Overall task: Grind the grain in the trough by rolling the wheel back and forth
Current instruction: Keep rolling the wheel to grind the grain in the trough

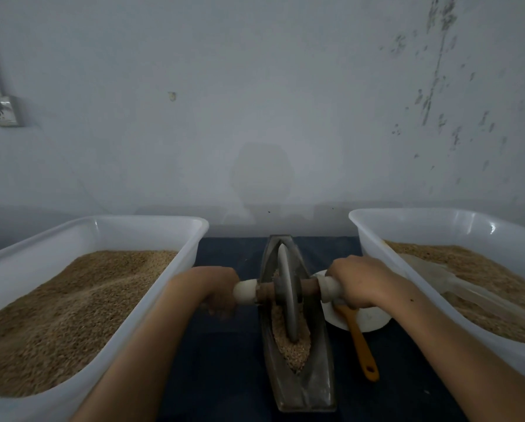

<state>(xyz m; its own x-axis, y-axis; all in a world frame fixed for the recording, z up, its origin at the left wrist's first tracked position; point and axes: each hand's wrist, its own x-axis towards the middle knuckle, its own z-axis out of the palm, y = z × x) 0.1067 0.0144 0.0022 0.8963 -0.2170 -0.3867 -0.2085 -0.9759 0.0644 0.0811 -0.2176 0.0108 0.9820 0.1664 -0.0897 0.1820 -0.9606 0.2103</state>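
A narrow, boat-shaped metal trough (313, 388) lies lengthwise in front of me on a dark cloth. Brown grain (294, 351) fills its groove. A grey metal wheel (287, 293) stands upright in the groove near the trough's middle, on an axle with white handle ends. My left hand (217, 292) grips the left handle (245, 292). My right hand (357, 281) grips the right handle (328, 287). Both hands' fingers curl over the handles from above.
A big white plastic tub (151, 226) of grain stands at the left, and another tub (413, 214) at the right holds grain and a clear scoop (437, 275). A white bowl (370, 318) with an orange-handled brush (361, 345) sits under my right hand. The wall is close behind.
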